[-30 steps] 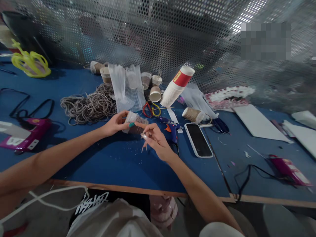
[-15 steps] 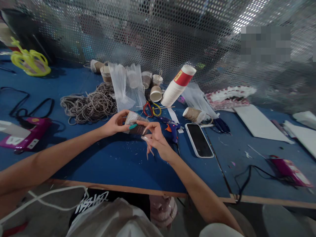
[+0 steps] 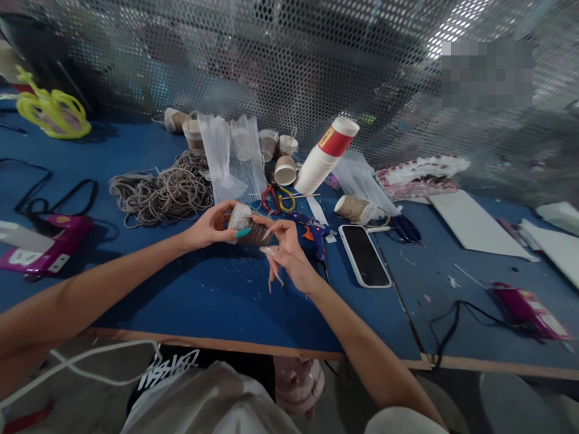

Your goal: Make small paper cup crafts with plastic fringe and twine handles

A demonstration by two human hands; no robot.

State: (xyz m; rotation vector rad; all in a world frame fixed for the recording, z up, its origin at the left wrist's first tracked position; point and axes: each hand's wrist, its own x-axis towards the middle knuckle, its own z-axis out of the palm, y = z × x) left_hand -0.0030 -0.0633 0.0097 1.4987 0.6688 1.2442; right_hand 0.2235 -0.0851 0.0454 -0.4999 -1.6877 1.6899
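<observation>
A small cup wrapped in grey-brown cord (image 3: 246,224) lies on its side between my hands, above the blue table. My left hand (image 3: 212,226) is wrapped round its left end, the green-nailed thumb across the near side. At its right end, my right hand (image 3: 288,250) touches the cord with thumb and index finger, the other fingers hanging bent below. Behind the cup are red-and-yellow-handled scissors (image 3: 279,200) and a blue glue gun (image 3: 316,232). A heap of grey cord (image 3: 165,190) lies beyond my left hand.
A stack of paper cups (image 3: 323,157) leans behind the scissors, near wrapped cups (image 3: 284,170) and white mesh cloth (image 3: 230,160). Right of the glue gun lies a phone (image 3: 365,256). Purple boxes with black cables sit at left (image 3: 49,244) and right (image 3: 529,310).
My right index finger has shifted slightly along the cord-wrapped cup. My left hand keeps the same hold, and the view has tilted very slightly.
</observation>
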